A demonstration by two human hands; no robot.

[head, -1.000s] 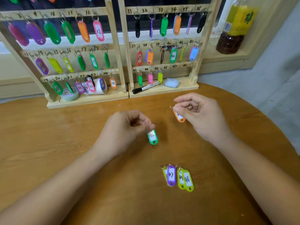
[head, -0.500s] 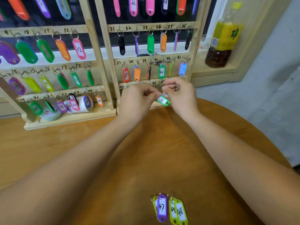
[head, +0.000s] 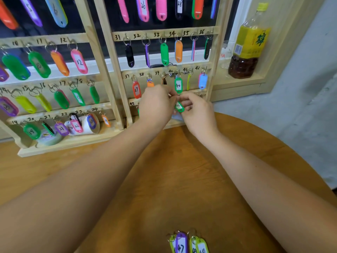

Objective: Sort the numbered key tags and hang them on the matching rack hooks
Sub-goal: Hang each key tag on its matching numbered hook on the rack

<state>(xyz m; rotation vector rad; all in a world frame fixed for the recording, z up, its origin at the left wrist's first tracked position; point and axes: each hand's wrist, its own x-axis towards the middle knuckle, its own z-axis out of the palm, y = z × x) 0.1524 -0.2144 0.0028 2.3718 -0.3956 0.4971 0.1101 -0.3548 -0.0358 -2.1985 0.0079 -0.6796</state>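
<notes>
The right hand (head: pixel 198 114) is curled, and its thumb and fingers (head: pixel 187 103) pinch a green tag (head: pixel 179 106) marked 46 by its right edge. The tag sits tilted between the two hands, with its upper end to the left and its white label facing the camera.

The left hand (head: pixel 156 105) is also curled, and its fingertips (head: pixel 170 94) close together just above the tag's upper end, touching or almost touching the right fingertips. The tag's ring is hidden there, so whether the left hand grips it cannot be told.

Both hands are at the far edge of the table (head: pixel 173 170), up against the bottom rail of the right-hand rack (head: pixel 111 52). That rail starts with the number 43 at its left end. The hands cover most of it, so the hook in question is out of sight.

Directly above the held tag hangs another green tag marked 40 (head: pixel 178 85), whose lower tip is just beside the fingertips. The rack's right post stands near the right hand, with open rail showing between them.

At the near edge of the table, well apart from the hands, lie loose tags (head: pixel 187 243), one purple and marked 47, the others yellow-green. A bottle (head: pixel 249 39) stands on the ledge to the far right, apart from the rack.
</notes>
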